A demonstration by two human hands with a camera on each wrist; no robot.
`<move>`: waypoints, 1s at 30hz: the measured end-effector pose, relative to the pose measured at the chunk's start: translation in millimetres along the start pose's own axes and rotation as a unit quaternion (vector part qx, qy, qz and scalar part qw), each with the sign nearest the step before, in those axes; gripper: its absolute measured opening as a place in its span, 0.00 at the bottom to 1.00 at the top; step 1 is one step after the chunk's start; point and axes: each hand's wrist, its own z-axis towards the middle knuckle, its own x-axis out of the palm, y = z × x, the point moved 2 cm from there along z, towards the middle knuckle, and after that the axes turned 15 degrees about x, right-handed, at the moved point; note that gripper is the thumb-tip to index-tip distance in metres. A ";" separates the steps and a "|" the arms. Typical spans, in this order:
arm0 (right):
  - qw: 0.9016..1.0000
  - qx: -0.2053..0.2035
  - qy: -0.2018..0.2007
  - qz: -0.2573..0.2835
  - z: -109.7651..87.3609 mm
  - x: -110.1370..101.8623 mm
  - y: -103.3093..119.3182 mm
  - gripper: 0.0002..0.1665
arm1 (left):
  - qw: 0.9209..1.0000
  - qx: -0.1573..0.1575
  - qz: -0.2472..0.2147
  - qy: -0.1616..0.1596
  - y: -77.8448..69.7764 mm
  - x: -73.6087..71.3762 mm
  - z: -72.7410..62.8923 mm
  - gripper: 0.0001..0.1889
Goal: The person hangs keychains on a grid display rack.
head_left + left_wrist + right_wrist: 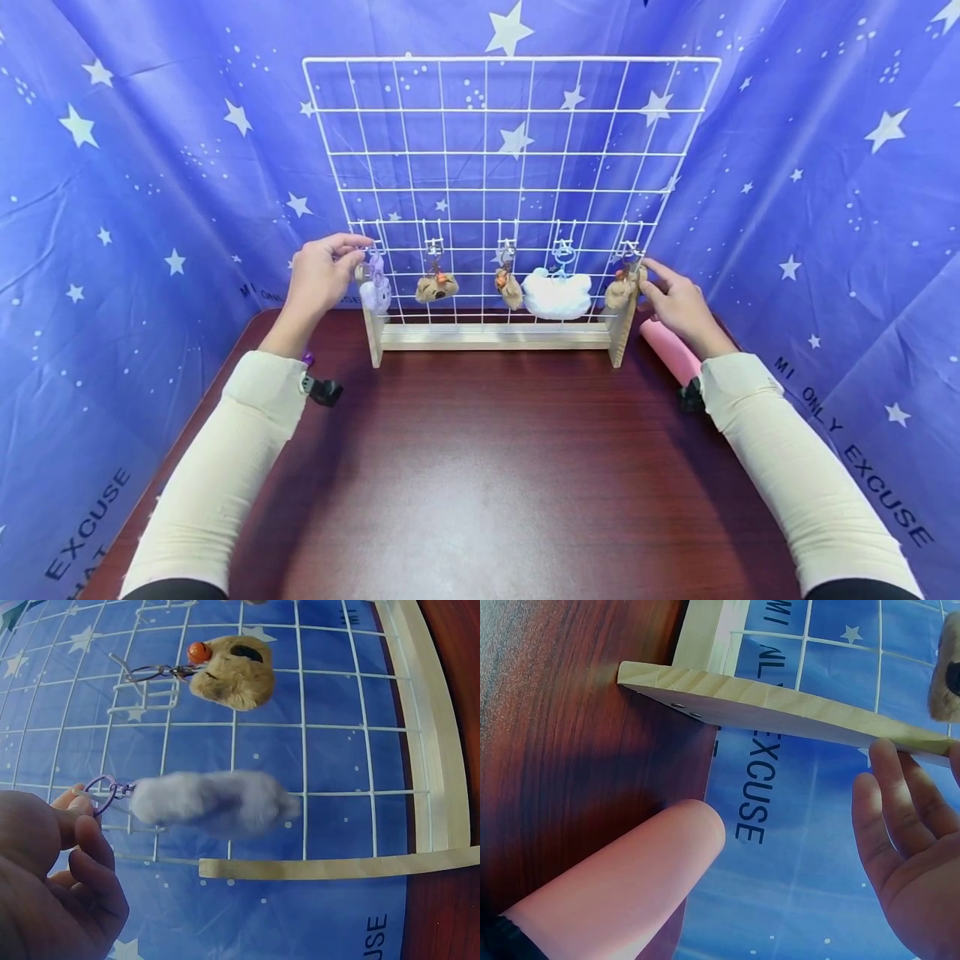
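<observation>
At the left end of a white wire grid rack [486, 190], my left hand [324, 265] pinches the purple ring [101, 793] of a pale lavender plush keychain [217, 801]. That keychain hangs in front of the grid, by a white hook. On the opposite end, my right hand [678, 302] grips the upper part of the wooden side panel [780, 705], its fingers [889, 799] along the outer face. Close beside it hangs a brown plush keychain [618, 292]. Between the hands hang two more brown plush keychains [437, 288] [510, 289] and a white cloud-shaped one [557, 295].
A wooden crossbar [495, 337] joins the rack's feet on the dark red table [480, 450]. Right of the rack lies a pink cylinder [670, 350]. A small purple item [308, 359] shows beside the left sleeve. Blue star-printed cloth [825, 192] surrounds the table.
</observation>
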 end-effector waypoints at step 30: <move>0.998 -0.006 -0.019 -0.055 -16.9 -13.9 11.4 0.38 | 1.000 0.023 -0.011 -0.016 2.6 -11.7 -14.6 0.19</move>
